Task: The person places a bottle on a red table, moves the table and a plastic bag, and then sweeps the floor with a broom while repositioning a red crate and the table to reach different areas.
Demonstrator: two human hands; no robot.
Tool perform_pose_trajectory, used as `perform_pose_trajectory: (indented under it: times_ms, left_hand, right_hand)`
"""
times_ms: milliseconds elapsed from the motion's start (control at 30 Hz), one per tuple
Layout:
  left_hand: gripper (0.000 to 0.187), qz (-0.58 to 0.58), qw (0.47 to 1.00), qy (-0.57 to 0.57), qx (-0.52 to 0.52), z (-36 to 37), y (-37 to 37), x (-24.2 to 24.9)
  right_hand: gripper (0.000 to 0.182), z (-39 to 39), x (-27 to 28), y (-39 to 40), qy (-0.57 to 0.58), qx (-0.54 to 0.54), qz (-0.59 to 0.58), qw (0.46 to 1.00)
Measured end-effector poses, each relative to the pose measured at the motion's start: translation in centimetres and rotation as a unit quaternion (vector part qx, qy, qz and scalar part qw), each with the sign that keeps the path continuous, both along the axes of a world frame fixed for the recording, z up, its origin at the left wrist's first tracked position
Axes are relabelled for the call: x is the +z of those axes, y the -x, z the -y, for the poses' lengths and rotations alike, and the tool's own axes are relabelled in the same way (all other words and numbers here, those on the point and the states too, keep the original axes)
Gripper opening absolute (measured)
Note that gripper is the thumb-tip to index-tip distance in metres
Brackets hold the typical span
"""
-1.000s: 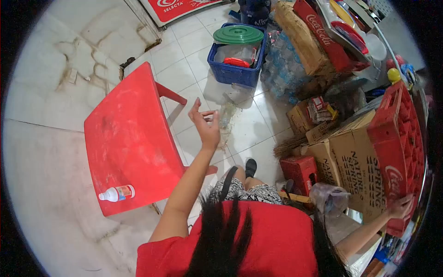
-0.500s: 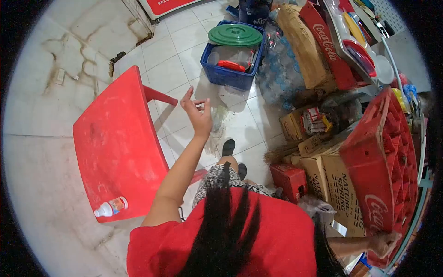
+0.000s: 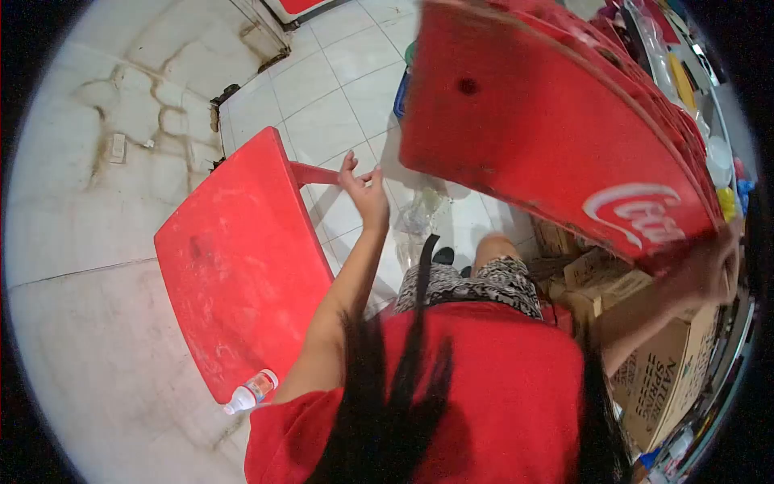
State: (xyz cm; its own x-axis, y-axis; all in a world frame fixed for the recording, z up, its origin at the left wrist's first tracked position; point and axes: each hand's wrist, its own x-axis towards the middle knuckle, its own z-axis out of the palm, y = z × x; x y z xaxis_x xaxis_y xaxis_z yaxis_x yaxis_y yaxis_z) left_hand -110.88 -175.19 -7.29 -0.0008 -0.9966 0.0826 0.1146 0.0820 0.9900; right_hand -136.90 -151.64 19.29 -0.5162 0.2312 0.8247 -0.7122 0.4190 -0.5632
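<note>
A red Coca-Cola crate [image 3: 516, 121] is held up on its side in the upper right, away from the boxes below. My right hand [image 3: 720, 262] is closed at the crate's near end, slightly blurred; its fingers are partly hidden. My left hand [image 3: 365, 192] is in the air with fingers apart and holds nothing. It is close to the far right corner of a red plastic table [image 3: 234, 274]. On the table's near edge lies a white bottle [image 3: 251, 392] with an orange and blue label, tipped on its side.
A Nature's Spring carton [image 3: 657, 387] stands at the lower right, below the crate. Behind the crate, a blue bin [image 3: 401, 97] shows only at its edge. A cluttered shelf [image 3: 713, 105] runs along the right. Pale tiles [image 3: 322, 81] cover the floor.
My right hand has lifted the crate off the cartons and swung it forward and left, covering most of the blue bin and bottle packs. My left hand stays raised and open. The view has shifted.
</note>
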Motion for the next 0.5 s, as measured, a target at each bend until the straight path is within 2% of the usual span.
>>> perform_pose_trajectory:
  times_ms: [33,100,167,200,300,333,367,400,433,467,500]
  left_hand:
    - [0.050,0.035,0.999,-0.018,0.015,0.1,-0.7,2.3]
    - [0.053,-0.003,0.999,0.023,0.039,1.5,-2.4,1.7]
    - [0.051,0.036,0.996,0.016,0.081,1.4,-3.3,3.1]
    - [0.052,-0.013,0.993,-0.069,0.100,1.4,-3.3,4.0]
    - [0.047,-0.075,0.979,-0.189,0.024,2.9,-2.6,6.1]
    - [0.048,-0.130,0.973,-0.190,-0.011,4.0,-2.7,4.9]
    - [0.049,-0.183,0.962,-0.196,-0.053,5.4,-3.1,2.6]
    - [0.048,-0.140,0.941,-0.277,-0.135,6.8,-7.2,-1.6]
    - [0.049,-0.095,0.903,-0.351,-0.229,9.2,-8.8,-6.0]
    - [0.046,-0.296,0.754,-0.572,-0.130,9.0,-3.0,4.2]
    - [0.045,-0.284,0.784,-0.534,-0.140,10.5,-2.6,4.4]
  right_hand:
    - [0.020,3.6,0.9,-1.8,0.001,0.133,-0.096,0.986]
    - [0.017,7.5,0.4,-1.4,-0.025,0.079,-0.022,0.996]
    - [0.016,11.3,0.2,-1.2,0.031,0.199,-0.065,0.977]
    - [0.017,12.7,0.1,-1.5,-0.018,0.199,-0.063,0.978]
    - [0.025,18.0,-0.9,-2.7,0.019,0.276,-0.020,0.961]
    - [0.018,19.3,-2.0,-2.5,-0.008,0.328,0.004,0.945]
    - [0.020,21.5,-3.0,-2.8,0.003,0.331,0.071,0.941]
    - [0.022,23.5,-4.4,-2.0,-0.054,0.301,0.052,0.951]
    - [0.023,25.7,-5.9,-1.2,-0.063,0.355,0.035,0.932]
    - [0.026,28.2,-6.5,-1.0,-0.099,0.337,-0.041,0.935]
    - [0.029,30.8,-6.9,-1.3,-0.127,0.383,0.023,0.915]
